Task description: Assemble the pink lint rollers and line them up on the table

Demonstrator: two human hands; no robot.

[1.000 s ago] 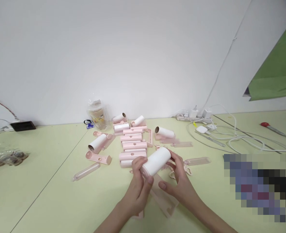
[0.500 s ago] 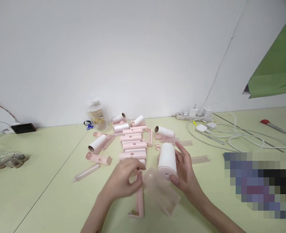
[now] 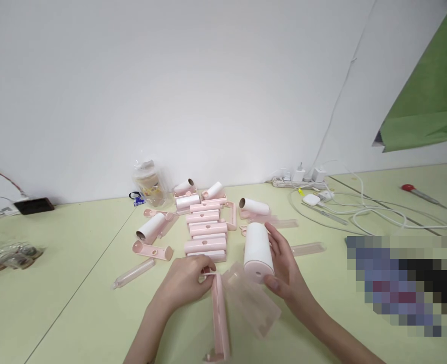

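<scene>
My right hand [image 3: 284, 263] grips a white paper roll [image 3: 257, 242], its pink end disc facing me. My left hand [image 3: 189, 278] is closed on the far end of a long pink plastic frame [image 3: 220, 316], which points toward me. Between the hands lies a clear plastic sleeve [image 3: 255, 303], partly under the roll. Beyond the left hand stands a row of pink roller cases [image 3: 205, 246] with white rolls in them. A pink open frame [image 3: 231, 216] rests beside the row.
Loose white rolls, such as one on the left [image 3: 151, 226] and one on the right [image 3: 255, 206], lie near pink parts [image 3: 152, 250]. A wrapped cup [image 3: 150, 184] stands by the wall. White cables [image 3: 367, 215], a power strip [image 3: 284, 182] and a red-handled screwdriver [image 3: 422, 194] occupy the right.
My left hand has drawn the pink frame slightly toward me and holds its far end. The white roll stays in my right hand, shifted a little left in view.
</scene>
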